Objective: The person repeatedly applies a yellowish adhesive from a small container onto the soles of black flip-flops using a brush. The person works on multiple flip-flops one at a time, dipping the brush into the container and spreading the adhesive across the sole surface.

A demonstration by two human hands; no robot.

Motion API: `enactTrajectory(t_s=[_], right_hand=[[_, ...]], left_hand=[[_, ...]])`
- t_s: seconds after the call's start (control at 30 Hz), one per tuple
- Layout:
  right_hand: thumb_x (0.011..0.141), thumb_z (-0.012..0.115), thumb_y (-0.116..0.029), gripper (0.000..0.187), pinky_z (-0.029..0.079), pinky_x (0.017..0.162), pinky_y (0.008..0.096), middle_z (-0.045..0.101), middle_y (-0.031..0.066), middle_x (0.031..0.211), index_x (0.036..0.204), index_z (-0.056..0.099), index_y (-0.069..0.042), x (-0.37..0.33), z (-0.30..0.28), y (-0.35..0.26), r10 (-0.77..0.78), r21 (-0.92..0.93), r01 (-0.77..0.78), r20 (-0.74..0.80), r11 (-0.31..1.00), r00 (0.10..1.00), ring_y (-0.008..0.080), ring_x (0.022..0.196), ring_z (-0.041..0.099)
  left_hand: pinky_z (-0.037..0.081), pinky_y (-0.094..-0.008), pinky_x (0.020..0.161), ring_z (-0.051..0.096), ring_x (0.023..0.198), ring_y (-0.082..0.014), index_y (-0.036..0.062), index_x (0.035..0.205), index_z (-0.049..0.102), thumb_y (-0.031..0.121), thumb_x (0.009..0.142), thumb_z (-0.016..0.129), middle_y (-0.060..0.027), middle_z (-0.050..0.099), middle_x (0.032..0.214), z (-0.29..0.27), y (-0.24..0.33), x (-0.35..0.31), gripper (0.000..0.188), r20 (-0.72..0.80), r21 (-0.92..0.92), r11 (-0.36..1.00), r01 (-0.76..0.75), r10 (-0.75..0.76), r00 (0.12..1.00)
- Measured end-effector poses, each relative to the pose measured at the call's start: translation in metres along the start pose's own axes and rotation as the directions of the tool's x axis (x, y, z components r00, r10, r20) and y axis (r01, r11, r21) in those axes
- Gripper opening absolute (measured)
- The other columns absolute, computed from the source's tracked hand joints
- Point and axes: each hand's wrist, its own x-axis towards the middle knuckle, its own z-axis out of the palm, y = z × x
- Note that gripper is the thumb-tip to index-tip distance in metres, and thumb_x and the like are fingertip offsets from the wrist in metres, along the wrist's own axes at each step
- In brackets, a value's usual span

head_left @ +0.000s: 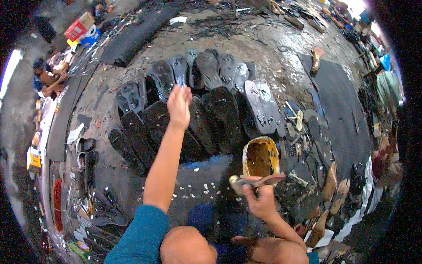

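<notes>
My left arm stretches forward, and my left hand (179, 105) is over the rows of dark footwear soles. Its fingers look extended and apart from a grip, slightly blurred, at the lower end of a shiny dark sole (179, 68). My right hand (260, 202) is closed around a short tool (263, 180) with a pale blunt head at its left and a reddish-brown end at its right; its exact kind is unclear. Just beyond that hand stands a yellow-rimmed tub (245, 154) with brownish stuff inside. Large black soles (224, 112) lie nearer me, and a greyish pair (260, 105) lies at the right.
Dark sheets (340, 105) lie at the right and far left. Brown shoe lasts (338, 196) are at the lower right. Scraps and pale bits litter the floor. A pair of black sandals (86, 154) sits at left. Another person (48, 77) sits at the far left.
</notes>
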Motion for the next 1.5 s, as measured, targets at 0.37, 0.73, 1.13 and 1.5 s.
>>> enactTrajectory(t_s=[0.37,0.73,1.13,1.5], right_hand=[[0.092,0.066,-0.032,0.031,0.049,0.085,0.0479,0.068,0.0207,0.096,0.098,0.071,-0.002,0.077,-0.019,0.103,0.038,-0.835,-0.017,0.005,0.551,0.999,0.0403,0.094,0.062],[0.095,0.066,-0.029,0.034,0.045,0.090,0.0458,0.064,0.0198,0.107,0.104,0.060,0.003,-0.017,-0.085,0.037,0.148,-0.565,-0.125,-0.005,0.816,0.989,0.0355,0.101,0.058],[0.092,0.067,-0.021,0.027,0.049,0.082,0.0354,0.070,0.0128,0.099,0.109,0.064,-0.001,-0.033,-0.073,0.007,0.507,-0.524,-0.310,0.287,0.793,0.813,0.0230,0.091,0.064],[0.096,0.064,-0.016,0.030,0.052,0.092,0.0349,0.067,0.0093,0.111,0.121,0.059,0.000,0.017,0.003,-0.035,0.181,0.595,-0.259,0.190,0.761,0.965,0.0208,0.104,0.064]], left_hand=[[0.052,-0.0243,0.074,0.064,0.079,-0.0096,-0.0010,0.108,0.069,0.025,0.096,0.068,-0.0030,0.070,0.089,-0.155,0.079,-0.376,0.029,-0.399,0.647,0.652,0.396,-0.152,0.904],[0.048,-0.0359,0.098,0.063,0.109,-0.0261,-0.0052,0.130,0.053,0.019,0.080,0.077,-0.0157,0.065,0.119,-0.391,0.179,-0.368,0.061,-0.433,0.839,0.230,0.494,0.832,0.347],[0.055,-0.0338,0.081,0.063,0.102,-0.0204,0.0018,0.120,0.062,0.010,0.076,0.080,-0.0105,0.061,0.124,-0.191,0.112,-0.391,0.049,-0.182,0.897,0.421,0.134,0.077,0.980],[0.016,-0.0500,0.119,0.022,0.148,-0.0394,0.0063,0.153,0.035,0.052,0.094,0.054,-0.0226,0.024,0.160,-0.142,-0.010,-0.346,0.077,0.075,0.982,-0.149,-0.112,-0.238,0.968]])
